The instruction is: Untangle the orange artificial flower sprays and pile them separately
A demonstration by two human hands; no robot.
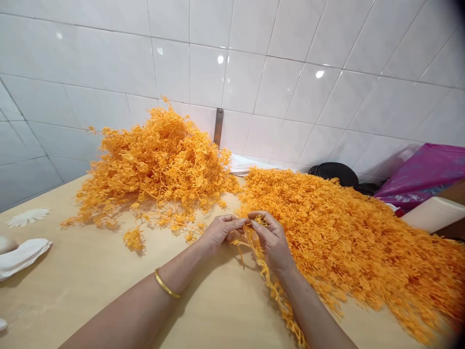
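My left hand pinches a thin orange stem at the middle of the table. Right beside it, my right hand grips the same orange artificial sprig between thumb and fingers. The sprig's strand hangs down toward the table's front edge, under my right wrist. A heap of loose, branching orange artificial sprigs rises to the left, beyond my left hand. To the right, a wide, flatter pile of orange sprigs lies close to my right forearm. The exact point where the fingertips meet is partly hidden.
A white-tiled wall with a metal bracket stands behind the table. At the right back are a black round object, a purple bag and a pale roll. White cloth lies at the left.
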